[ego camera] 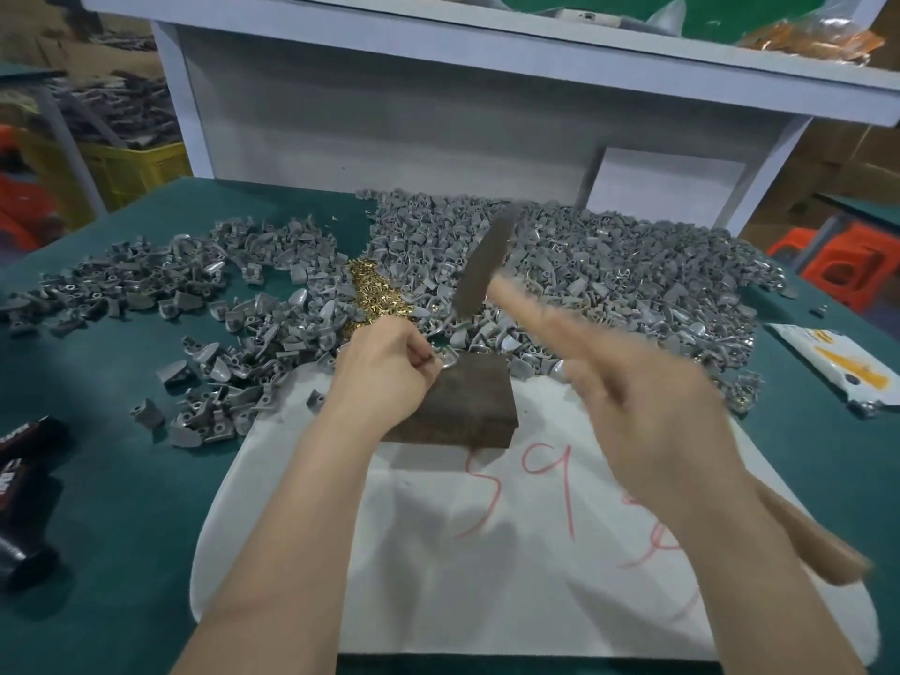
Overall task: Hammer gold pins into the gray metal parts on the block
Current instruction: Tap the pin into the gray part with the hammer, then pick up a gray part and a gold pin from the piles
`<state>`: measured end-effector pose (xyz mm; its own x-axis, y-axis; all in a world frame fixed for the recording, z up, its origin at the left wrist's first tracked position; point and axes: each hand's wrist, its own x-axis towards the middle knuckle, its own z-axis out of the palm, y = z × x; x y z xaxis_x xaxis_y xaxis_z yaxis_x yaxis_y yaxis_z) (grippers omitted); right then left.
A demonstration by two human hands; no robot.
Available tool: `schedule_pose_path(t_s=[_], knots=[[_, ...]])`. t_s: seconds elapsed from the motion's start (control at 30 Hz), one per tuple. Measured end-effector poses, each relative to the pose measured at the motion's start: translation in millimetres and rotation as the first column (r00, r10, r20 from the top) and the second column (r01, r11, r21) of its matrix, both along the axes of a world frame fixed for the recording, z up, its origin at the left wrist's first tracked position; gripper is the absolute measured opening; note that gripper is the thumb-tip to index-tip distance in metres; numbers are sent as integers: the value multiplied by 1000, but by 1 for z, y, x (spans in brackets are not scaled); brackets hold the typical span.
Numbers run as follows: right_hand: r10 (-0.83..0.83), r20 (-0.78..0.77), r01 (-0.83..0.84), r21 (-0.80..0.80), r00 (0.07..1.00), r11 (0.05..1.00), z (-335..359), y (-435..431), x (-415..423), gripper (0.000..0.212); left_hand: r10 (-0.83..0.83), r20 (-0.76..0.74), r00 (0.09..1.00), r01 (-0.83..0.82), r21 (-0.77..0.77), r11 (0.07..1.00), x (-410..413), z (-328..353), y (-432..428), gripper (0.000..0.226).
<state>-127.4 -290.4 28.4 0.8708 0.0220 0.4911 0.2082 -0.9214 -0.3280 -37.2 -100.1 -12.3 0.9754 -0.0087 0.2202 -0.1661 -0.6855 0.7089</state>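
Note:
A dark block [462, 401] lies on a white sheet [487, 552] in front of me. At the block's far left corner my left hand [384, 367] pinches a gray metal part [448, 357]. My right hand [647, 411] grips a wooden-handled hammer [487, 265], blurred by motion, its head raised above and behind the block. A small pile of gold pins [372, 289] lies just beyond my left hand.
Heaps of gray metal parts cover the green table, one at the left [195, 285] and a larger one at the right [609, 265]. A white shelf unit [438, 114] stands behind. A black object [24, 479] lies at the left edge, a printed packet [837, 362] at the right.

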Motion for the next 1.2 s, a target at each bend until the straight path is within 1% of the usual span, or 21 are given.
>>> schedule_pose_path(t_s=[0.03,0.07,0.1,0.13,0.23,0.27,0.33,0.4,0.47,0.53,0.6,0.7,0.8,0.87,0.9,0.97,1.0,1.07,1.1,1.17,1.2], knots=[[-7,-117,1,-53,993,999,-3,1,0,44,6,-6,1000,-6,7,1000,-1,1,0,31],[-39,-173,21,-106,984,994,-5,1,-1,43,7,-6,1000,-7,13,1000,-2,2,0,30],[-68,-159,46,-138,985,989,-4,2,0,42,12,-4,1000,-12,11,1000,-2,3,0,30],[-79,-93,67,-126,993,990,-3,1,1,41,14,-7,1000,-14,1,1000,-3,2,0,31],[-37,150,28,57,988,998,-2,1,-3,42,-14,-13,1000,14,-18,1000,-1,2,-1,28],[-7,170,-4,65,985,998,-2,2,-4,45,-18,-8,1000,18,-6,1000,-2,2,-1,28],[59,42,-60,8,997,998,-5,6,-5,53,0,-3,1000,0,-9,1000,-3,4,0,30],[12,-158,-22,-59,987,998,-8,4,-3,50,10,-15,1000,-10,2,1000,-5,5,0,31],[-80,-117,66,-118,990,991,-6,0,3,43,15,-24,1000,-15,7,1000,-6,5,0,31],[-82,-9,82,-35,997,996,-9,-2,8,42,11,-29,1000,-11,-2,1000,-5,5,0,31],[-72,20,68,160,997,985,-15,-2,18,41,4,-22,1000,-4,19,1000,-4,5,0,31],[-40,-143,82,303,989,949,-29,-2,49,33,8,-13,1000,-8,31,999,-5,6,-1,26],[38,-370,127,411,928,903,-45,-3,69,28,6,-26,1000,-5,34,999,-6,9,0,26],[29,-436,160,391,900,906,-51,-5,70,27,-3,-41,999,6,54,999,-8,12,0,28],[-11,-432,169,328,902,929,-51,-6,68,27,-9,-51,999,12,62,998,-8,13,0,28],[-143,-326,200,151,935,968,-48,-6,63,29,-19,-63,998,24,72,997,-9,15,0,23],[-164,-231,195,120,959,973,-44,-3,62,31,-26,-64,998,31,70,997,-9,16,-1,20],[-60,-78,75,208,995,975,-32,8,61,33,-53,-44,998,55,47,997,-8,18,-2,14],[36,-78,-13,275,996,961,-26,17,63,30,-69,-31,997,69,25,997,-8,19,-3,12],[211,-187,-137,345,960,929,-20,37,70,19,-104,-13,995,103,-32,994,-7,21,-3,6],[249,-230,-155,361,941,920,-19,44,75,12,-112,4,994,112,-58,992,-6,22,-2,7]])
